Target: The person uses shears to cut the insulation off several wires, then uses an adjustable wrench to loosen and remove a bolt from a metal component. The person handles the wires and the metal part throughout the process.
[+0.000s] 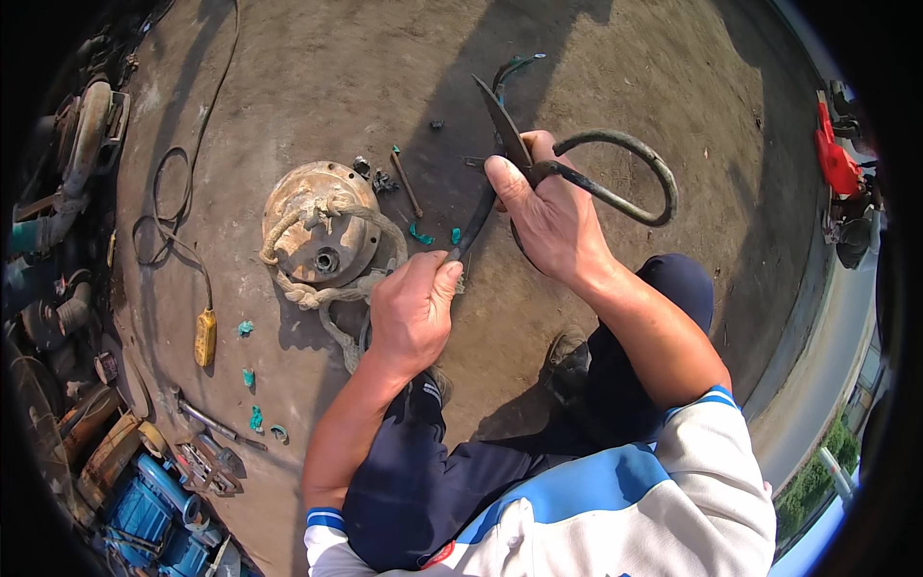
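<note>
My left hand [412, 311] grips a black cable [477, 223] between thumb and fingers. My right hand [555, 216] holds metal scissors [508, 126] with large loop handles, their blades pointing up and away along the cable. The fingers of that hand are partly hidden behind the blades and the cable. Past the blades, the cable's far end splits into thin wires [518, 65], some of them green. Left of my left hand stands a round, rusty metal housing [324, 223] with a central hole, and a thick knotted rope [375, 216] is tied around it.
Green scraps [422, 234] and a rusty rod [407, 184] lie on the ground. A yellow control box [205, 337] on a cord lies farther left. Pump parts, a blue motor [140, 508] and a long-handled metal tool [216, 425] are along the left edge. Red cloth [836, 159] is at far right.
</note>
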{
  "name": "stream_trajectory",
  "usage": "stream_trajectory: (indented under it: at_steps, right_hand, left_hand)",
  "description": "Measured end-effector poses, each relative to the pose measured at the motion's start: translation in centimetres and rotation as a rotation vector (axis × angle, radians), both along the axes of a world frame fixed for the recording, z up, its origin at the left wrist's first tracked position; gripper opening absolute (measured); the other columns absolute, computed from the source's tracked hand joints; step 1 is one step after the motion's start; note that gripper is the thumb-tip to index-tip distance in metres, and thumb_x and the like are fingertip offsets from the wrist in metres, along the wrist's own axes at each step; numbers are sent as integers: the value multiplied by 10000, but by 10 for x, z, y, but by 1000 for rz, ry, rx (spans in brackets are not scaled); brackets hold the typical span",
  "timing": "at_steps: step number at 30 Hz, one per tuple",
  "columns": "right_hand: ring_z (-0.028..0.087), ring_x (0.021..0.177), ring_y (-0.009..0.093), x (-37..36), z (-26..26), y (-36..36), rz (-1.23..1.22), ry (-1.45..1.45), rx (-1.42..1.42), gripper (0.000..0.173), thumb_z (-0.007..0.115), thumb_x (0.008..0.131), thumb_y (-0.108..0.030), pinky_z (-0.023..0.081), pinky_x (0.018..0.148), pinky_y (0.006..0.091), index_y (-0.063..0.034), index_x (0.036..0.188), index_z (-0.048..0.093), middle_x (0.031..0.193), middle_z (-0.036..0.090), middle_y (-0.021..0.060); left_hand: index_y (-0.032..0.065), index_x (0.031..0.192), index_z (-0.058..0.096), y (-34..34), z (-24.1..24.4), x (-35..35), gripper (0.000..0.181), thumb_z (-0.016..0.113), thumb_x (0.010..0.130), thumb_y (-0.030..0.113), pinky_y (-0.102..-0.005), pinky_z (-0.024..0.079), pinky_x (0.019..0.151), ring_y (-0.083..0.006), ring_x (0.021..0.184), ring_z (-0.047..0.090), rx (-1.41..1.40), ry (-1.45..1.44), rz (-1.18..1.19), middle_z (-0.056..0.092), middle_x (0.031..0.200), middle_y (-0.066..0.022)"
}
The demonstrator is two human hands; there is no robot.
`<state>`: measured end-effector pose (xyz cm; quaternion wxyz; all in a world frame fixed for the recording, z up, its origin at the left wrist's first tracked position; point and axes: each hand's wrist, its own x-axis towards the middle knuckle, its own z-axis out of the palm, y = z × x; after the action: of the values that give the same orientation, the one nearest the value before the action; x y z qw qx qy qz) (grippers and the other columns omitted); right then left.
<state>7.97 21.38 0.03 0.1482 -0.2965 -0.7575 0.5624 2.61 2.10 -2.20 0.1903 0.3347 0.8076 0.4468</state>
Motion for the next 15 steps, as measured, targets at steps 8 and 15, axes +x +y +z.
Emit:
stream_trajectory:
  at_steps: [8, 15]
  right_hand:
    - [637, 679, 383, 29, -6, -9, 448, -106, 569, 197, 676, 844, -176, 499, 569, 472, -70, 886, 515, 727, 592, 138]
    - [646, 673, 351, 21, 5, -6, 482, -182, 629, 201, 687, 813, -179, 506, 561, 458, -81, 888, 528, 733, 589, 110]
  left_hand:
    - [-15, 1031, 664, -15, -9, -2, 303, 605, 1039, 282, -197, 269, 494, -4, 571, 366, 190, -763, 311, 476, 683, 75]
    - [-25, 1088, 653, -21, -18, 4, 278, 583, 1052, 242, -211, 343, 569, -16, 672, 423, 117, -498, 273, 548, 773, 66]
